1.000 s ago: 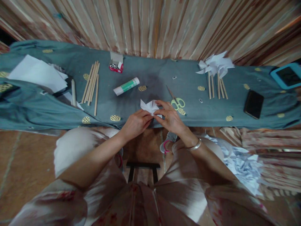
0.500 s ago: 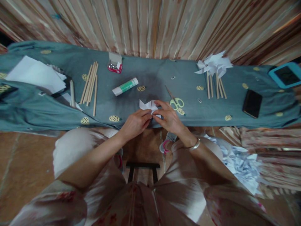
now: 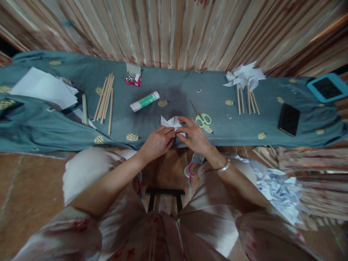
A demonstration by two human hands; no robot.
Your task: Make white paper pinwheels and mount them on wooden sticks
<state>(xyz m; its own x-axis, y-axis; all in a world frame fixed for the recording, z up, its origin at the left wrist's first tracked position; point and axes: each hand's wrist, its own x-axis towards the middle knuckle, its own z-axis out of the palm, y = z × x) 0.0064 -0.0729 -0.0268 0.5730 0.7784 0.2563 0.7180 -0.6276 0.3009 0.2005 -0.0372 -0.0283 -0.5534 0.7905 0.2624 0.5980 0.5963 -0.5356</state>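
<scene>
A small folded white paper piece [image 3: 169, 122] lies at the near edge of the table, which is covered in grey-blue cloth [image 3: 176, 90]. My left hand [image 3: 157, 143] pinches the paper's near side with closed fingers. My right hand [image 3: 196, 136] presses and grips the paper's right side, fingers curled over it. Both hands meet at the paper; part of it is hidden under my fingers. Green-handled scissors [image 3: 202, 118] lie just right of my right hand. A glue stick [image 3: 144, 101] lies behind the paper to the left.
Wooden sticks [image 3: 105, 97] and white paper sheets [image 3: 43, 88] lie at the left. A small red box [image 3: 133, 79] sits at the back. Finished paper pinwheels on sticks [image 3: 245, 81], a black phone [image 3: 288, 119] and a blue-cased tablet [image 3: 327, 87] lie right. Paper scraps [image 3: 277, 190] are heaped by my right knee.
My hands stay on the folded paper with only slight finger shifts. The view has tilted slightly, so the table's things sit a little differently in the frame.
</scene>
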